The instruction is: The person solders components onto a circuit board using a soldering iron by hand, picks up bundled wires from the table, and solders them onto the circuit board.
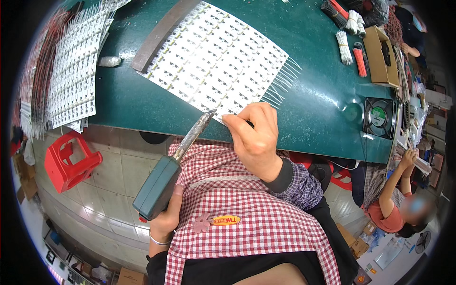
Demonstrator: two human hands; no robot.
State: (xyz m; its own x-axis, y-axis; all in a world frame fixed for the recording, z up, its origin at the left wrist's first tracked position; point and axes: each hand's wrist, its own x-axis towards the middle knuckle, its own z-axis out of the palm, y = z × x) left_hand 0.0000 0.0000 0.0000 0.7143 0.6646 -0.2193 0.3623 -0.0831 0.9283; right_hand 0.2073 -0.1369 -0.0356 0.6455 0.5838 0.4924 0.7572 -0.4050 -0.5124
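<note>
My left hand point(167, 214) is wrapped round the dark green body of a soldering gun point(157, 186). Its long, worn metal tip reaches up to the near edge of a white circuit board panel point(216, 57), which bears rows of small dark parts. At that panel's near corner my right hand point(259, 140) has thumb and forefinger pinched together, close beside the tip. What lies between those fingers is too small to make out. Thin white wires point(282, 83) fan out from the panel's right edge. A dark flat bar point(164, 35) lies along its left edge.
Stacked panels with wires point(76, 66) lie at the table's left. Bundles of white wire point(344, 48) and red wire point(359, 61), a cardboard box point(381, 57) and a black fan point(379, 118) are at the right. A red stool point(71, 161) stands below left; a co-worker point(396, 204) sits at right.
</note>
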